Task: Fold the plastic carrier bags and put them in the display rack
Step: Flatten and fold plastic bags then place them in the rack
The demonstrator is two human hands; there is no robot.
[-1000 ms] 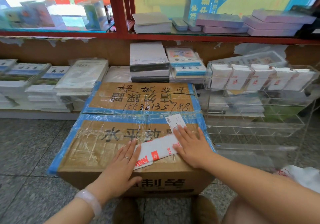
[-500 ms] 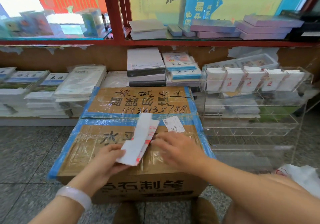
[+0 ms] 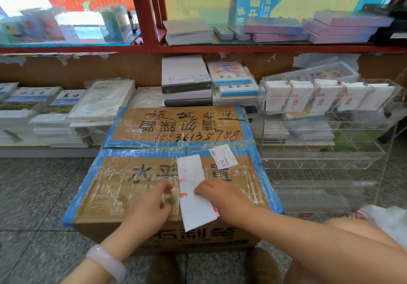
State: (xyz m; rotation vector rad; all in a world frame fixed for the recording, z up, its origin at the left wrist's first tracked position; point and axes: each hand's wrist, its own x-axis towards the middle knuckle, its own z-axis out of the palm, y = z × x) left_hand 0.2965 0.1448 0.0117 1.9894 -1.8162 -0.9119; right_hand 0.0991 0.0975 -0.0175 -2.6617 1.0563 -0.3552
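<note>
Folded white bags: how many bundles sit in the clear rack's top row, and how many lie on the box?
Bundles in the clear rack, top row: 5
Folded bag on the cardboard box: 1
Total: 6

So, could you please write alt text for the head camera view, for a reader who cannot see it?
A person's right hand presses a folded white bag on a taped cardboard box, with the left hand just beside it, not gripping it. To the right stands a clear rack whose top row holds folded bags; stacked books fill the shelves behind.
</note>
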